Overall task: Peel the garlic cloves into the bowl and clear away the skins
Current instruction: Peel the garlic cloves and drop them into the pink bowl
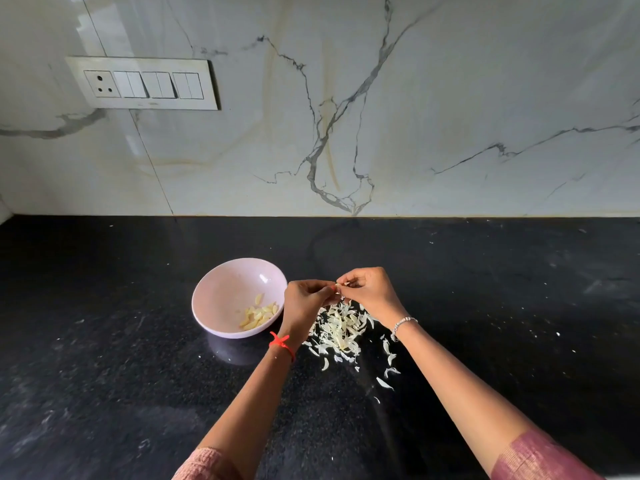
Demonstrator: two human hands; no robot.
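A pale pink bowl [221,292] stands on the black counter and holds several peeled garlic cloves [260,315] at its lower right. Just right of the bowl, my left hand [304,303] and my right hand [367,292] meet above a heap of white garlic skins [337,329]. Both hands pinch one small garlic clove [336,286] between their fingertips; most of it is hidden by the fingers. Loose skins [386,368] trail off toward the lower right of the heap.
The black stone counter [485,306] runs to a white marble wall [381,116] at the back. A switch panel with a socket [145,84] is on the wall at upper left. Small skin flecks dot the counter at right.
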